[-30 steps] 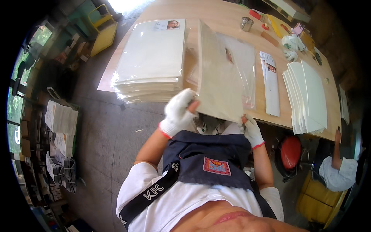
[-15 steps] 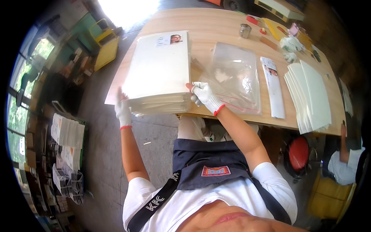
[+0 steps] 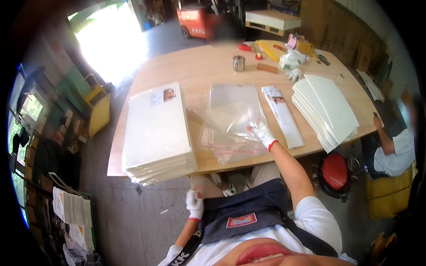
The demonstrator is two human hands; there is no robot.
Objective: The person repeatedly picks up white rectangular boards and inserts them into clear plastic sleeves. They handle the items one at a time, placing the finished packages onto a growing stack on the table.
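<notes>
My right hand [image 3: 263, 134], in a white glove with a red cuff, is over the clear plastic bags [image 3: 235, 99] on the table. Its fingertips are closed on the edge of the top bag, which is creased and partly raised. Close to my apron, below the table edge, my left hand [image 3: 194, 205] is gloved too; its fingers are curled in and nothing shows in them. A thick stack of white boards in clear wrap [image 3: 155, 128] lies at the left, a printed label on the top one. Right of the bags is a narrow pile of printed strips [image 3: 282, 117].
Fanned white boards [image 3: 326, 111] lie at the table's right. Farther back are a metal cup [image 3: 238, 63], a brown block [image 3: 266, 68] and white gloves [image 3: 293, 60]. A red stool [image 3: 334, 170] and a seated person [image 3: 392, 150] are at the right, a yellow cart [image 3: 100, 115] at the left.
Both hands have left the wrapped stack. My right hand has moved right onto the plastic bags, and my left hand has dropped toward my apron. The view has tilted up.
</notes>
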